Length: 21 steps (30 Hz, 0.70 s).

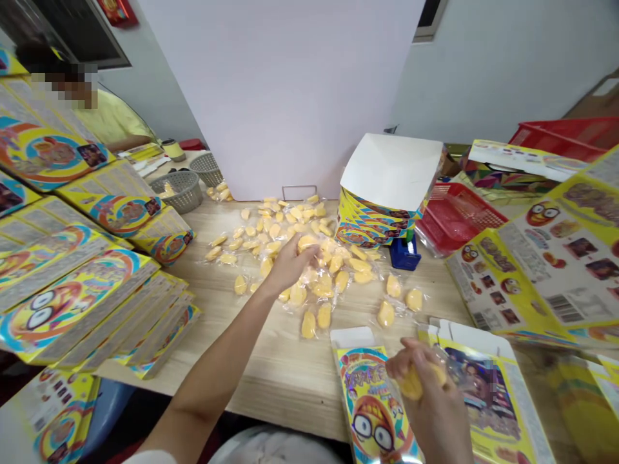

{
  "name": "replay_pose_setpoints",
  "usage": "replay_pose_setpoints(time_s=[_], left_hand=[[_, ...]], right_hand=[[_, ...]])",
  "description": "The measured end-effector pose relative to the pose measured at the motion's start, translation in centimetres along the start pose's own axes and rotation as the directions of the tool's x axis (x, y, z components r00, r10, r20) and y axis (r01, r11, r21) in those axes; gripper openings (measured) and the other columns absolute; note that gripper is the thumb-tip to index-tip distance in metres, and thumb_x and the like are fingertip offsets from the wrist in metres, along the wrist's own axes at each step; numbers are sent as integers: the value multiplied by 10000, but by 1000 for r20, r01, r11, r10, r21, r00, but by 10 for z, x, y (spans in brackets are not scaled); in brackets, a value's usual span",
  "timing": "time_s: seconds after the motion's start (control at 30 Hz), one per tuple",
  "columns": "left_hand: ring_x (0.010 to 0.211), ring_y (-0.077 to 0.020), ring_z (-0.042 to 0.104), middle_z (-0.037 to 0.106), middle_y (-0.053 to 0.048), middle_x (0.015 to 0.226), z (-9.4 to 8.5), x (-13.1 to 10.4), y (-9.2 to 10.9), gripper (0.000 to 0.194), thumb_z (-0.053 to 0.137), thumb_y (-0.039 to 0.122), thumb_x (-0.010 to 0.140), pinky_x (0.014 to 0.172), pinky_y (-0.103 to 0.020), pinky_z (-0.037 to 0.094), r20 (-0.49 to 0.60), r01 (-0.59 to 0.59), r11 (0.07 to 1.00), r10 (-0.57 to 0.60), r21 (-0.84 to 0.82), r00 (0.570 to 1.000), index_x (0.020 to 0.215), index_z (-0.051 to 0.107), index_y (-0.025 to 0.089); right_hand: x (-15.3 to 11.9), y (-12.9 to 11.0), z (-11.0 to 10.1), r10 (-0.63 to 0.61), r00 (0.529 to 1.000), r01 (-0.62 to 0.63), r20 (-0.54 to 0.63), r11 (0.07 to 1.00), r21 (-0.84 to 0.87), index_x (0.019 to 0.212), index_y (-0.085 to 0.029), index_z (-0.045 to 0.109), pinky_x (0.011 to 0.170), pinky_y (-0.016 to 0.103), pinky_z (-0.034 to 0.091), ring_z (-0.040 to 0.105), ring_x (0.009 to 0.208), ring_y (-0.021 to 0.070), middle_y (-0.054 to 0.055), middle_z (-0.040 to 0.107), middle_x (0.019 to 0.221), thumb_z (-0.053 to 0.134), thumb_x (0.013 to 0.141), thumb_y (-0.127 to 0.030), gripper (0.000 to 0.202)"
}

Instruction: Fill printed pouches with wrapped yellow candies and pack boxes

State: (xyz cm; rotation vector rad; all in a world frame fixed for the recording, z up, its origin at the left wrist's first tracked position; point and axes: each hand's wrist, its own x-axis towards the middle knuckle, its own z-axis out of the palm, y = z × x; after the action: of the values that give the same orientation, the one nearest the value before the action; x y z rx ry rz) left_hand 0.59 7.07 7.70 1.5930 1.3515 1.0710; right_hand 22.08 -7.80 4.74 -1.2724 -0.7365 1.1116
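A loose pile of yellow oval pieces in clear wrappers (324, 283) covers the middle of the table. My left hand (294, 261) reaches into the pile, thumb and fingers closed around one wrapped yellow piece (308, 243). Close to the front edge, my right hand (432, 393) grips wrapped yellow pieces (411, 385); the fingers partly hide them, so their number is unclear. It hovers over two printed cartons. One, a yellow carton with a cartoon face in glasses (372, 406), has its white end flap up. The other carton (493, 399) lies to its right.
Stacked printed cartons (72, 290) rise at the left. A nested carton stack (377, 212), a blue tape dispenser (405, 252) and a red basket (459, 216) stand right of the pile. A white board (290, 96) closes the back. Grey baskets (178, 192) and another person (109, 119) are beyond, left.
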Motion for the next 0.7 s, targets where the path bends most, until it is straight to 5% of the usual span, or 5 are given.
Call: replay_pose_setpoints(time_s=[0.13, 0.33, 0.47, 0.57, 0.7], left_hand=[[335, -28, 346, 422, 102, 506, -1, -24, 24, 451, 618, 564, 717, 370, -154, 298, 141, 113, 778, -31, -618, 989, 907, 519, 166], [293, -13, 83, 224, 127, 399, 6, -39, 42, 565, 433, 734, 711, 293, -128, 158, 353, 342, 380, -45, -859, 935, 730, 494, 173], [282, -10, 184, 282, 115, 409, 19, -51, 54, 542, 488, 711, 696, 310, -128, 228, 319, 272, 397, 58, -877, 946, 736, 519, 172], [360, -43, 410, 464, 57, 515, 23, -55, 64, 592, 413, 747, 710, 380, -172, 365, 235, 198, 458, 25, -867, 972, 746, 541, 170], [395, -59, 479, 542, 33, 616, 2, -53, 73, 632, 265, 750, 767, 380, -190, 385, 146, 169, 473, -84, -865, 986, 784, 558, 191]], right_hand=[[1, -1, 19, 25, 999, -23, 39, 999, -29, 832, -193, 630, 542, 299, 469, 541, 524, 158, -19, 551, 547, 650, 735, -449, 275], [-2, 4, 40, 139, 961, -157, 238, 986, 57, 1068, -200, 630, 817, 387, 485, 633, 933, 245, 97, 671, 1054, 611, 779, -456, 386], [-8, -4, 59, 175, 839, -258, 516, 962, 93, 1214, -239, 554, 758, 370, 514, 637, 923, 241, 100, 625, 1170, 589, 758, -543, 548], [-15, -15, 71, 283, 709, -329, 646, 943, -53, 1341, -265, 412, 598, 285, 520, 654, 735, 187, 69, 648, 1114, 728, 657, -422, 769], [-20, -26, 74, 192, 841, -169, 505, 981, -91, 1405, -360, 244, 681, 251, 528, 640, 875, 157, 29, 532, 1291, 725, 664, -214, 895]])
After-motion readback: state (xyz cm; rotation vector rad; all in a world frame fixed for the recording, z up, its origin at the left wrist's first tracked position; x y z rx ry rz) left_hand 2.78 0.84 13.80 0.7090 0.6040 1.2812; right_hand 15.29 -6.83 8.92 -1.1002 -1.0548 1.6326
